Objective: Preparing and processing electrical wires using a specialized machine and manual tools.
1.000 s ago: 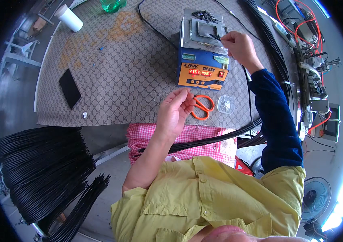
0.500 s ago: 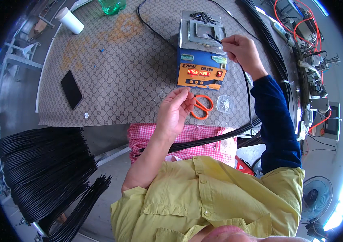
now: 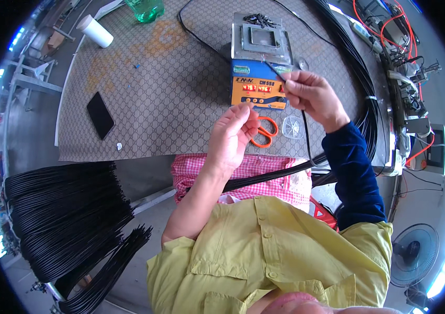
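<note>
A blue and orange solder pot with red lit displays stands at the far middle of the table, a square metal bath on its top. My right hand pinches a thin black cable near its end. The cable's tip points up and left, just in front of the bath's near edge, and its length hangs down below the hand. My left hand is raised before the pot, thumb and fingertips together; whether anything is between them is hidden. Orange-handled scissors lie beside it, partly covered by its fingers.
Short black scraps lie behind the bath. A clear plastic dish sits right of the scissors. A phone, a white cup and a green bottle are at left. Black cable bundles hang left; another bundle runs along the right.
My right hand has drawn the cable back from over the bath, toward me and down. The left hand stays pinched in nearly the same place.
</note>
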Action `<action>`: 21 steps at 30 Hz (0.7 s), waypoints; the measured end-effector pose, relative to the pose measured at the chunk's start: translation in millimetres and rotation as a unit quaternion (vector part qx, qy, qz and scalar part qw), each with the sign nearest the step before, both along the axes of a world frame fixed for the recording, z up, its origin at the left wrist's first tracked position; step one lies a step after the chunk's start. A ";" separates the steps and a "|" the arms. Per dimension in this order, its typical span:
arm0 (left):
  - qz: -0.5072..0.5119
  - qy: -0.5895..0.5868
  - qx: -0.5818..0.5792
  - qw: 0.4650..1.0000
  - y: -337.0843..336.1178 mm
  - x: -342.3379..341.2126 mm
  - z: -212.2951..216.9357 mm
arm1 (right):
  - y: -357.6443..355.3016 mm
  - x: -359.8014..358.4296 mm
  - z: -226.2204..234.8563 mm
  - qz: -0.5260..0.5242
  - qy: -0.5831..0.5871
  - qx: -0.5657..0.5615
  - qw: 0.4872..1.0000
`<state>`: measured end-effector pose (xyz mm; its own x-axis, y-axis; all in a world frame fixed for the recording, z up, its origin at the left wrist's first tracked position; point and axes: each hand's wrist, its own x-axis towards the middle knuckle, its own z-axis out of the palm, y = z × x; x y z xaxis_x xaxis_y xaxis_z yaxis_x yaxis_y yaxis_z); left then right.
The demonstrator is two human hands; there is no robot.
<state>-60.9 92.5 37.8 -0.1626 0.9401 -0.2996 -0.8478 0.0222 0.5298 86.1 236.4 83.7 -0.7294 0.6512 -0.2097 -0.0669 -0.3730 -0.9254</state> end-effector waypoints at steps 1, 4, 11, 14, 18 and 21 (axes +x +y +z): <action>-0.003 0.001 0.004 1.000 -0.6 1.0 4.5 | -12.1 1.8 -0.7 -0.003 0.016 -0.019 1.000; -0.007 0.014 0.023 1.000 -2.9 4.4 15.4 | -30.5 9.3 -9.0 -0.001 0.035 -0.047 0.998; -0.017 0.056 0.058 0.997 -15.5 19.1 35.5 | -66.5 24.4 -11.9 -0.018 0.054 -0.059 0.997; -0.023 0.076 0.070 0.994 -22.0 24.9 39.1 | -79.5 31.4 -11.8 -0.016 0.041 -0.043 0.998; -0.013 0.095 0.059 0.994 -30.3 33.4 49.0 | -93.8 38.8 -9.1 -0.003 0.046 -0.023 0.999; -0.010 0.118 0.072 0.990 -36.8 38.4 48.6 | -101.9 44.9 -11.5 -0.006 0.060 -0.003 0.998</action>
